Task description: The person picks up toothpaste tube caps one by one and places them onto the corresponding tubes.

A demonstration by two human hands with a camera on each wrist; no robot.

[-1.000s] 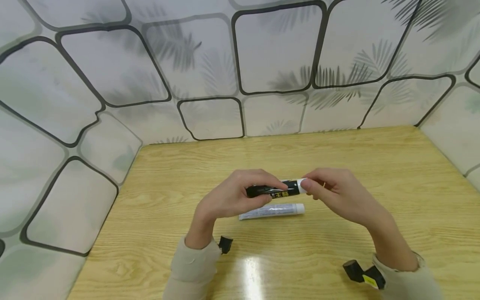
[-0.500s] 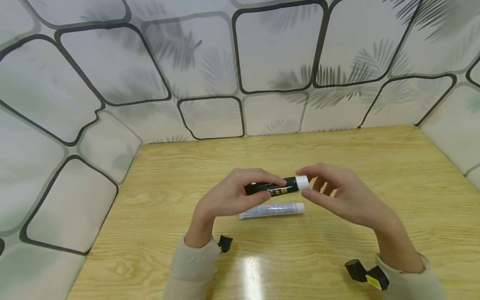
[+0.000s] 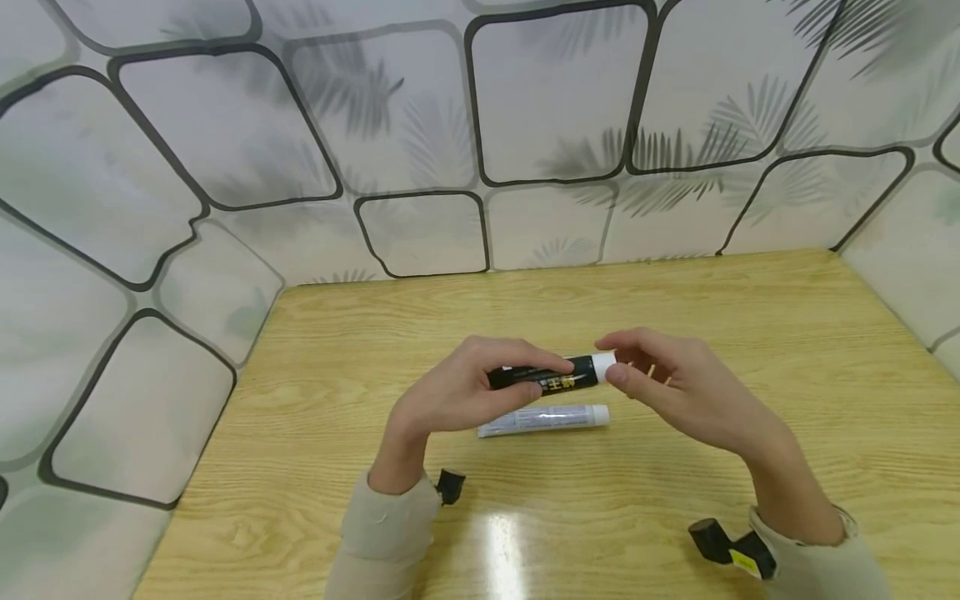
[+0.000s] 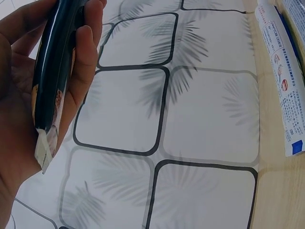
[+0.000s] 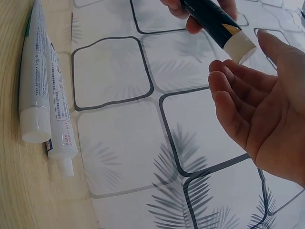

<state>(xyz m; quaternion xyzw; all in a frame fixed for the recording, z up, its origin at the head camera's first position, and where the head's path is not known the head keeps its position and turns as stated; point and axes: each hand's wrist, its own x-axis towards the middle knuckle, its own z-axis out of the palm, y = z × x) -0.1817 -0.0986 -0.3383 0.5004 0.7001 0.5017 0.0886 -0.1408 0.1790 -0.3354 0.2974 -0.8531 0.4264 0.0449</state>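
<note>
A black toothpaste tube (image 3: 581,372) with yellow lettering and a white cap (image 3: 604,367) is held above the table. My left hand (image 3: 465,387) grips its body between thumb and fingers, the cap facing right. Around the cap end hovers my right hand (image 3: 693,392), thumb and fingers parted and loosely bent. In the right wrist view a small gap shows between the thumb (image 5: 271,45) and the cap. Below the black tube lies a white toothpaste tube (image 3: 543,421). The right wrist view shows two white tubes, a wide-capped tube (image 5: 35,81) and a narrow-tipped tube (image 5: 59,105).
The wood-grain table (image 3: 600,517) reaches back to a wall covering (image 3: 555,100) with dark outlines and leaf prints. More of that covering stands at the left and right sides. A black wrist device (image 3: 731,550) sits by the right sleeve, another device (image 3: 451,487) by the left.
One second ago my right fingers pinched the white cap. They then parted and moved off it, and now they have come slightly back toward it. My left hand stays nearly still.
</note>
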